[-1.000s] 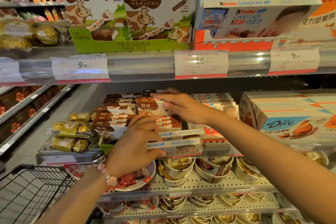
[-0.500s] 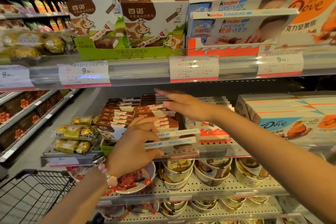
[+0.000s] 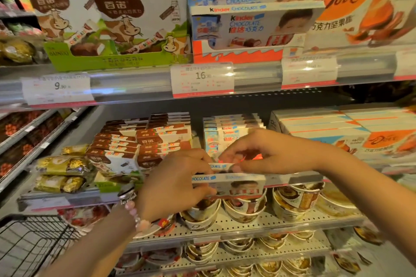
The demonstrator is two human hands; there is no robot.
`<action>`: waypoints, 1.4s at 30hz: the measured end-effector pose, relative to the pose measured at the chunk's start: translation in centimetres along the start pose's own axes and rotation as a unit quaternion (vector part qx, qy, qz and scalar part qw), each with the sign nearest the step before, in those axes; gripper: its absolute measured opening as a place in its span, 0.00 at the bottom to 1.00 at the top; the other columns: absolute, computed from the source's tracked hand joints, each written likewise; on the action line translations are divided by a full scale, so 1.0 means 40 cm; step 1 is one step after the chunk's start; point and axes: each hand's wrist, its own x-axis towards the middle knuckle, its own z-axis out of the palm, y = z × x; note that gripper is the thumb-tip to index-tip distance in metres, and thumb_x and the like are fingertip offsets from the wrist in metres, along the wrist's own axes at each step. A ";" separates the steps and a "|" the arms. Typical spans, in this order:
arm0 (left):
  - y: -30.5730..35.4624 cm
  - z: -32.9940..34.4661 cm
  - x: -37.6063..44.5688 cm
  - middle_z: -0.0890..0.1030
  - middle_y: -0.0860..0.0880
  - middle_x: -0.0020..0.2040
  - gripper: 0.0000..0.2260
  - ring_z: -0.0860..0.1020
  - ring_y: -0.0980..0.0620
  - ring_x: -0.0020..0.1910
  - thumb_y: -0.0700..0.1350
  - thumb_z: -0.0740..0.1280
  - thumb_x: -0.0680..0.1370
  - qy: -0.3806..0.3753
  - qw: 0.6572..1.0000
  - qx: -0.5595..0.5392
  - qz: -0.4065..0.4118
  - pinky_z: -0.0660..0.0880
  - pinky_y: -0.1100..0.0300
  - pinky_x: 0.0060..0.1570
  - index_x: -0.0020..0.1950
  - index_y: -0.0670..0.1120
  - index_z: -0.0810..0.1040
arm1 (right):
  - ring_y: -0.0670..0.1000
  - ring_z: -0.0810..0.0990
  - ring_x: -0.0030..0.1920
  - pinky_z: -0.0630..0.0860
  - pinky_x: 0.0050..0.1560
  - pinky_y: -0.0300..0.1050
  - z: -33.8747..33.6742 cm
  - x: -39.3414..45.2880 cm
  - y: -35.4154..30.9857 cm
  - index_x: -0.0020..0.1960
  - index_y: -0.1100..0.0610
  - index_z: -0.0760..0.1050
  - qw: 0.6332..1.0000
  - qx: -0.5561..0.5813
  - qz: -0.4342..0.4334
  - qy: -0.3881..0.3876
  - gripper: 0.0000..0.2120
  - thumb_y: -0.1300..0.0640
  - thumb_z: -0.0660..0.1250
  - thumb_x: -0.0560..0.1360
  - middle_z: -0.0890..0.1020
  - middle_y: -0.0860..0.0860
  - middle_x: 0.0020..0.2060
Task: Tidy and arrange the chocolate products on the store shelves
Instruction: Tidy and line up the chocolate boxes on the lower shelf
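Observation:
Two white Kinder chocolate boxes lie at the front edge of the middle shelf. My left hand (image 3: 175, 184) grips the left end of the front Kinder box (image 3: 243, 184). My right hand (image 3: 258, 153) pinches the thin edge of the second Kinder box (image 3: 219, 166) just behind it. Behind my hands stand a row of Kinder boxes (image 3: 229, 130) and, to the left, brown-and-white cow chocolate boxes (image 3: 162, 139). Part of both held boxes is hidden by my fingers.
Dove boxes (image 3: 360, 135) fill the shelf's right, gold-wrapped chocolates (image 3: 63, 171) its left. The upper shelf (image 3: 135, 83) carries cow, Kinder and Dove displays with price tags. Cups (image 3: 245, 209) stand on the perforated shelf below. A black wire basket (image 3: 29, 243) sits at the lower left.
My right hand has come forward off the cow chocolate boxes to the second Kinder box at the shelf's front. My left hand stays on the front box. The camera moved closer.

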 end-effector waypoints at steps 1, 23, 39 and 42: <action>0.004 0.009 0.012 0.77 0.59 0.45 0.08 0.75 0.60 0.46 0.50 0.74 0.68 -0.003 1.000 0.003 0.008 0.73 0.60 0.46 0.46 0.51 0.84 | 0.48 0.80 0.52 0.77 0.54 0.50 -0.004 -0.007 0.009 0.63 0.57 0.76 1.000 -0.002 0.006 -0.007 0.17 0.54 0.65 0.76 0.82 0.50 0.54; 0.043 0.104 0.191 0.69 0.59 0.68 0.09 0.59 0.53 0.72 0.51 0.77 0.65 -0.062 0.990 0.012 -0.130 0.55 0.45 0.72 0.34 0.59 0.77 | 0.49 0.78 0.57 0.71 0.49 0.33 -0.153 -0.156 0.191 0.64 0.59 0.74 0.949 -0.141 0.036 0.279 0.15 0.62 0.61 0.78 0.80 0.52 0.57; 0.014 0.158 0.312 0.78 0.49 0.36 0.11 0.76 0.49 0.37 0.49 0.76 0.66 -0.113 0.979 0.021 -0.168 0.69 0.57 0.35 0.35 0.46 0.76 | 0.58 0.81 0.53 0.79 0.51 0.48 -0.108 -0.075 0.239 0.61 0.62 0.76 0.911 -0.218 -0.103 0.335 0.18 0.56 0.55 0.77 0.82 0.58 0.54; 0.011 0.158 0.317 0.79 0.46 0.41 0.13 0.78 0.47 0.41 0.51 0.75 0.67 -0.119 0.977 0.024 -0.173 0.70 0.55 0.37 0.38 0.44 0.76 | 0.57 0.80 0.55 0.70 0.57 0.37 -0.100 -0.057 0.262 0.60 0.63 0.77 0.906 -0.200 -0.102 0.360 0.18 0.57 0.56 0.77 0.82 0.58 0.55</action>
